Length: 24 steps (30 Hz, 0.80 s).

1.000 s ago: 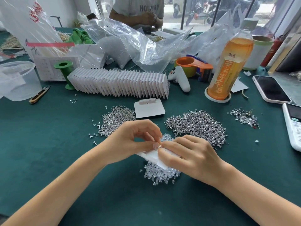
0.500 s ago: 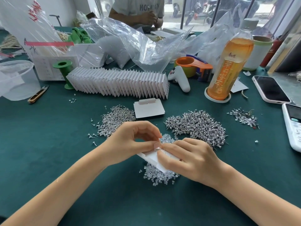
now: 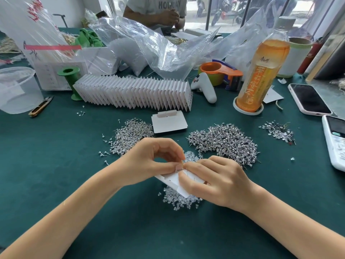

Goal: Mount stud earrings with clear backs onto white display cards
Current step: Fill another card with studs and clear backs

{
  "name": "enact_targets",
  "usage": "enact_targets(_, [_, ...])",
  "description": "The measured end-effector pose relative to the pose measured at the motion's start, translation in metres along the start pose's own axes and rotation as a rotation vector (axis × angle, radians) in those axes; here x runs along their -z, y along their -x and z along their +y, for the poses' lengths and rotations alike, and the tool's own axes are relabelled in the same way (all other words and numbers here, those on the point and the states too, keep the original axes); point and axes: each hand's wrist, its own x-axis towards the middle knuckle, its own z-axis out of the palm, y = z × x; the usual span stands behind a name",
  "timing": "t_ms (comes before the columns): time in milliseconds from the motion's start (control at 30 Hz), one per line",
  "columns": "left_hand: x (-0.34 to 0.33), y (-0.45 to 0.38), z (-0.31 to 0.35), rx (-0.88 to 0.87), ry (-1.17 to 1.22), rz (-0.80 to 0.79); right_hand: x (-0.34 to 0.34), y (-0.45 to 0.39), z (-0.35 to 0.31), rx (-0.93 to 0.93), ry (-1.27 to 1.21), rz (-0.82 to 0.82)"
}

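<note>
A white display card (image 3: pixel 173 179) is held just above the green table between both hands. My left hand (image 3: pixel 149 161) pinches the card's upper edge with thumb and forefinger. My right hand (image 3: pixel 214 180) grips the card's right side, its fingertips meeting the left thumb where a thin earring post (image 3: pixel 183 168) sticks up. Under the card lies a heap of clear backs (image 3: pixel 179 200). Two heaps of silver stud earrings lie behind, one on the left (image 3: pixel 130 133) and a larger one on the right (image 3: pixel 224 141). A blank card (image 3: pixel 169 122) lies flat between them.
A long row of filled cards (image 3: pixel 134 93) stands further back. An orange drink bottle (image 3: pixel 261 75), tape dispenser (image 3: pixel 220 71), two phones (image 3: pixel 308 99), a clear tub (image 3: pixel 16 88), snips (image 3: pixel 40 106) and plastic bags (image 3: pixel 149 43) ring the work area. Another person (image 3: pixel 158 10) sits opposite.
The hands and card stayed in the same spot. My left fingers have arched higher over the card, and the right fingertips shifted slightly along its top edge.
</note>
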Motion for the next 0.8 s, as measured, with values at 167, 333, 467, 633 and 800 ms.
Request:
enact_targets(167, [0.0063,-0.0031,0.0038,0.075,-0.009,-0.089,-0.0004,-0.0001,-0.0021,0.013,-0.004,0.012])
enact_targets(333, [0.0094,-0.0056,0.0052,0.116,-0.008,-0.138,0.0003,-0.0007,-0.0025,0.015,-0.018,0.015])
enact_targets(467, [0.0049,-0.0027,0.0029,0.084,0.065,-0.032,0.0014,-0.0013,0.0018,-0.007,-0.032,-0.001])
enact_targets(633, [0.0030,-0.0030,0.0027,0.083,0.062,-0.010,0.0013,-0.0003,0.0013,0.019,-0.025,0.003])
enact_targets(800, [0.0052,-0.0058,0.0024,0.116,-0.004,-0.059,0.0004,0.0000,-0.0004,0.038,-0.015,0.005])
